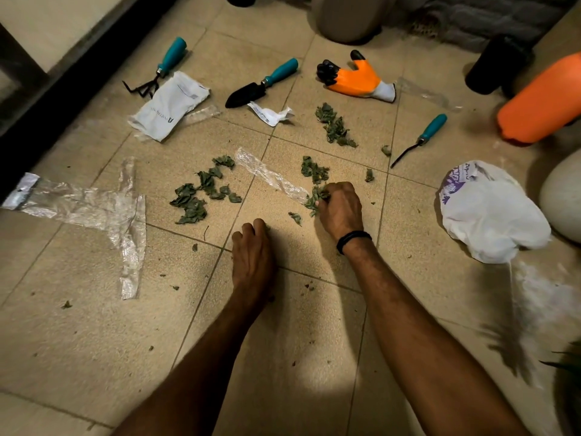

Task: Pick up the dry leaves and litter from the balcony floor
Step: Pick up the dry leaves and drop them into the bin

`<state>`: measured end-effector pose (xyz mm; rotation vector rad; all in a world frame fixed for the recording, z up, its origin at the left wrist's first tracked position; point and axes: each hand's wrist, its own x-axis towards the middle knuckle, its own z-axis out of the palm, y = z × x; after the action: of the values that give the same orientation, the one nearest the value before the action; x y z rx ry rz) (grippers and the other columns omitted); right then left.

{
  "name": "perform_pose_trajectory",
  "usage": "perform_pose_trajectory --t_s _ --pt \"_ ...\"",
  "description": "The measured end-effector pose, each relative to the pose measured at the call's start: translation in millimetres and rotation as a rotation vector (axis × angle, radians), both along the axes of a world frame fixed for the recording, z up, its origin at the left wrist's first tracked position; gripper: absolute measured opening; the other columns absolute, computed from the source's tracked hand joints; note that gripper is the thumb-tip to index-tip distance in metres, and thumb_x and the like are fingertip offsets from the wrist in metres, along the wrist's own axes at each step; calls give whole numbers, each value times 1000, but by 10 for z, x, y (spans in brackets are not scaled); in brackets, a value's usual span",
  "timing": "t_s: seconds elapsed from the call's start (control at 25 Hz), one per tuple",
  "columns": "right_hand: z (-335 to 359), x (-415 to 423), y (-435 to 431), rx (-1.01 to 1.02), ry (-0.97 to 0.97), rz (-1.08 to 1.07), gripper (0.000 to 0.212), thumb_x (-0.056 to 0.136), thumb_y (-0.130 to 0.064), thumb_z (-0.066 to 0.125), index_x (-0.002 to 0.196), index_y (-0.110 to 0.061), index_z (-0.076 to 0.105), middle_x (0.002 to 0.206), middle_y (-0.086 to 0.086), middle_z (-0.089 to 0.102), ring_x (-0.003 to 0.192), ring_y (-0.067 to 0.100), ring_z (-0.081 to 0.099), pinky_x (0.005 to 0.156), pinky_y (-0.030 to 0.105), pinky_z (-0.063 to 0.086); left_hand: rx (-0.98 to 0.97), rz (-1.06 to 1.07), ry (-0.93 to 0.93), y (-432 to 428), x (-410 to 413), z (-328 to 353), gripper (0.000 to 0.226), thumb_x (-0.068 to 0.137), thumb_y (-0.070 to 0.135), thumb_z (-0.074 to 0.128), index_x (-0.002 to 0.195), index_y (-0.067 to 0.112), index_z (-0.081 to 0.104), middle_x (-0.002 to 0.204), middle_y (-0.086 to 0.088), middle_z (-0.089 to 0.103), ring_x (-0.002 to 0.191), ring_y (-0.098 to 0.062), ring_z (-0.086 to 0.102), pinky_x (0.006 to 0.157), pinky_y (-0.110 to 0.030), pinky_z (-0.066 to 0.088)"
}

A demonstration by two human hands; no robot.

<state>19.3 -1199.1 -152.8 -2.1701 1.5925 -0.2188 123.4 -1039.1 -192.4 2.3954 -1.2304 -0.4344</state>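
At frame centre, your right hand [341, 209] is clamping curled fingers on a clump of dry leaves [315, 199] on the floor tiles [94, 341]. Lower left of it, your left hand [253, 250] is resting with fingers curled under; can't tell if it's holding anything. A leaf pile [201, 193] is lying centre-left and a plastic strip [270, 176] is lying beside the clump. A white bag [490, 215] is sitting at right.
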Motion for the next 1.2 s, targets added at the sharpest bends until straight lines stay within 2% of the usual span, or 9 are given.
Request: perform_pose_trajectory --t_s 0.12,0.2,0.28,0.36,0.44,0.56,0.68,0.8,1.2 --pt "-80 36 17 24 0 75 35 93 -18 62 127 -14 62 122 12 53 110 30 54 93 29 44 -216 199 288 41 50 123 26 102 33 24 95 17 44 90 -6 53 80 -22 47 64 -42 40" --pt "-108 18 37 -38 32 39 23 93 -15 57 112 -9 68 114 13 55 100 30 58 85 29 46 -271 291 352 60 140 152 20 104 25 28 90 20 40 80 -3 55 71 -12 50 57 -36 36" --pt "-98 -5 69 -53 25 -20 16 91 -14 57 99 -5 67 107 14 57 95 30 58 80 30 46 -246 245 215 73 255 190 19 93 0 47 99 18 46 84 -2 57 72 -10 51 59 -31 34" --pt "-56 -11 113 -45 -34 -75 9 88 -14 60 93 -7 63 101 11 60 92 27 57 75 29 43 -210 216 105 46 313 225 27 81 -6 54 105 6 56 92 -11 61 83 -25 55 67 -34 38" --pt "-11 9 146 -50 -81 -104 16 87 -13 59 102 -9 62 103 11 62 95 28 57 75 29 42 -237 236 73 16 325 261 15 88 4 47 97 1 59 88 -18 61 82 -34 55 70 -40 39" --pt "20 46 166 -15 -79 -105 32 92 -14 52 122 -16 62 120 15 59 105 29 57 87 29 44 -257 248 25 -12 316 262 23 95 13 39 88 1 57 79 -19 57 75 -33 53 67 -40 36" --pt "14 78 210 17 -95 -145 17 93 -15 50 95 -19 66 110 13 62 94 25 59 76 24 41 -228 291 35 0 306 243 19 100 11 43 90 3 57 79 -15 56 75 -32 52 66 -35 30" --pt "73 58 261 32 -173 -244 15 87 -13 52 80 -15 64 88 5 68 85 22 62 70 26 49 -225 316 25 14 323 255 31 104 26 43 86 5 57 76 -16 60 71 -33 56 62 -38 36" --pt "205 60 378 132 -229 -239 13 90 -13 61 83 -13 72 89 3 73 86 18 67 76 24 52 -172 350 20 101 347 286 35 108 26 30 99 5 57 85 -16 63 69 -27 52 63 -36 38"
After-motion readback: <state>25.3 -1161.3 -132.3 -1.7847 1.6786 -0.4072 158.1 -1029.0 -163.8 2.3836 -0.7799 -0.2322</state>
